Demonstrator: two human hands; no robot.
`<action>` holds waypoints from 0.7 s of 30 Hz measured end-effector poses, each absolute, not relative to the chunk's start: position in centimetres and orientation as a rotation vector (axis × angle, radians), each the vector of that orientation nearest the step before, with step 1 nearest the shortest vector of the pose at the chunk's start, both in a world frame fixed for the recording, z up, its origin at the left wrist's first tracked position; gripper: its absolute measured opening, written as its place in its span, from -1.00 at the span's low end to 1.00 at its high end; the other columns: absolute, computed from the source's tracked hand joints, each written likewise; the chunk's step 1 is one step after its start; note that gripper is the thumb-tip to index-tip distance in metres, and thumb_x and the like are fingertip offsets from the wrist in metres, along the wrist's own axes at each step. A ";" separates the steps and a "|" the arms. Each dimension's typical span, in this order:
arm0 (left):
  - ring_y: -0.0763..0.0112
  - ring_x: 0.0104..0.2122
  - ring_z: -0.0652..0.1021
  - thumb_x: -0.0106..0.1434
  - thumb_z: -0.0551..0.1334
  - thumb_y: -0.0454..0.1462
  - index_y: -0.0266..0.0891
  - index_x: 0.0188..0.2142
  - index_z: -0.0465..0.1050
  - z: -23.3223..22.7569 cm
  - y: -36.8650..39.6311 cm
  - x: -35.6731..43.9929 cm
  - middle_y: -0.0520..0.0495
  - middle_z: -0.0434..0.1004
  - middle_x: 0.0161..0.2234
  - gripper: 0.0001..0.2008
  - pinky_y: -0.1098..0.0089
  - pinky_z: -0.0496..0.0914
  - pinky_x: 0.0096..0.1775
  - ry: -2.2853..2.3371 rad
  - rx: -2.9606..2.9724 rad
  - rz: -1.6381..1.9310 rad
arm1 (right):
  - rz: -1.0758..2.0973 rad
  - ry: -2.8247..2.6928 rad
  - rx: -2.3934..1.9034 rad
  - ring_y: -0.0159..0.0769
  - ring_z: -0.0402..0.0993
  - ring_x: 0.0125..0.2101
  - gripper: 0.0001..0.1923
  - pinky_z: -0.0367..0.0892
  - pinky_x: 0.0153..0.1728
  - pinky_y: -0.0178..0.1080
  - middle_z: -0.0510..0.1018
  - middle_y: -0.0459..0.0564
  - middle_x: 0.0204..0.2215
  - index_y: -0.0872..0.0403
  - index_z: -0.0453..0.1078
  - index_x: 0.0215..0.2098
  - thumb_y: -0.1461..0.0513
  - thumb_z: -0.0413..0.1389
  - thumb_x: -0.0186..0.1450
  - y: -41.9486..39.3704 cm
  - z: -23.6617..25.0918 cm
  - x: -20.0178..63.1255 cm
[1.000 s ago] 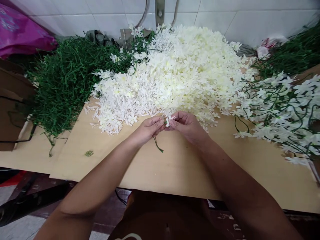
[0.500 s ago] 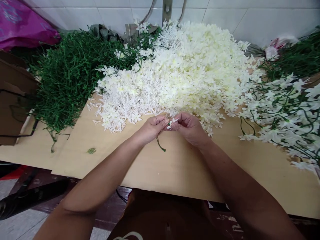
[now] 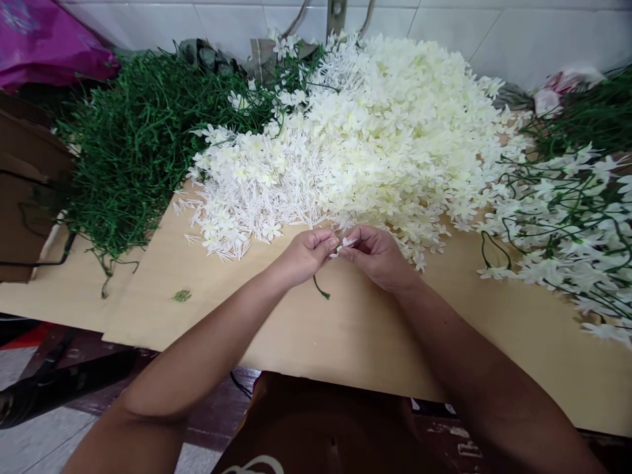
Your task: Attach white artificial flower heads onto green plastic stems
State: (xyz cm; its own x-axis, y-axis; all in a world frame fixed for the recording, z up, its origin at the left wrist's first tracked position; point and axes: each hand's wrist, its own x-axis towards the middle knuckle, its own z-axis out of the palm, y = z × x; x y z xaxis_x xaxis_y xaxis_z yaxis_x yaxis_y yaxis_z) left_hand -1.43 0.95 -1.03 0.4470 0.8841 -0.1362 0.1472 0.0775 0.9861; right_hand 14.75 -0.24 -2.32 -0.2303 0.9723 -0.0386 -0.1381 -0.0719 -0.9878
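Note:
My left hand [image 3: 302, 254] pinches a thin green stem [image 3: 320, 289] whose lower end hangs below the fingers. My right hand [image 3: 376, 255] pinches a small white plastic flower [image 3: 342, 245] against the stem's top, fingertips of both hands nearly touching. They work just above the light wooden tabletop [image 3: 345, 329], at the near edge of a big heap of loose white flowers [image 3: 365, 138].
A pile of bare green stems [image 3: 133, 138] lies at the left, finished stems with white flowers [image 3: 563, 217] at the right. A brown cardboard box [image 3: 24, 191] and a magenta bag [image 3: 44, 46] sit far left. A white tiled wall [image 3: 518, 33] backs the table. A small green scrap [image 3: 182, 295] lies near the front.
Both hands stay together on the stem and flower with small finger movements; the view has shifted slightly, so everything sits a little higher and to the right.

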 end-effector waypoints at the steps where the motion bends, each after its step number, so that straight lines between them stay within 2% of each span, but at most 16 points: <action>1: 0.52 -0.57 0.15 0.22 0.22 0.00 -0.23 -0.60 0.20 -1.1 1.0 -1.4 0.10 0.08 -0.64 -0.56 0.45 0.04 -0.49 0.991 1.423 0.725 | 1.470 -1.237 -1.028 -0.40 0.39 -0.47 -0.65 0.39 -0.37 -0.27 0.46 -0.17 -0.54 0.02 0.36 -0.55 0.10 0.43 -0.09 -0.3 -2.4 14.7; 10: 0.51 -0.54 0.18 0.27 0.14 -0.28 -0.25 -0.62 0.17 -1.6 0.9 -1.0 0.09 0.11 -0.62 -0.67 0.46 0.08 -0.45 1.020 1.485 0.753 | 1.419 -1.233 -1.097 -0.44 0.30 -0.53 -0.61 0.28 -0.47 -0.32 0.43 -0.18 -0.59 0.04 0.32 -0.58 0.08 0.43 -0.10 -0.4 -2.4 14.3; 13: 0.52 -0.53 0.18 0.26 0.14 -0.30 -0.26 -0.63 0.17 -1.3 1.0 -1.0 0.09 0.12 -0.62 -0.67 0.47 0.09 -0.44 1.035 1.472 0.740 | 1.430 -1.220 -1.124 -0.46 0.27 -0.55 -0.61 0.26 -0.49 -0.32 0.41 -0.19 -0.60 0.05 0.31 -0.58 0.09 0.43 -0.10 -0.4 -2.4 14.3; 16: 0.54 -0.54 0.18 0.24 0.20 -0.20 -0.26 -0.61 0.20 -1.0 1.0 -1.0 0.10 0.15 -0.61 -0.66 0.46 0.08 -0.45 1.014 1.413 0.735 | 1.490 -1.177 -1.092 -0.45 0.33 -0.55 -0.62 0.33 -0.45 -0.31 0.45 -0.19 -0.61 0.05 0.33 -0.56 0.09 0.43 -0.09 -0.4 -2.3 14.3; 21: 0.58 -0.60 0.12 0.13 0.24 0.12 -0.24 -0.57 0.21 -0.8 0.9 -1.3 0.13 0.12 -0.63 -0.51 0.45 0.01 -0.53 0.930 1.299 0.747 | 1.711 -1.095 -0.900 -0.42 0.49 -0.49 -0.66 0.50 -0.25 -0.22 0.55 -0.16 -0.55 0.05 0.44 -0.44 0.05 0.40 -0.01 -0.1 -2.1 15.0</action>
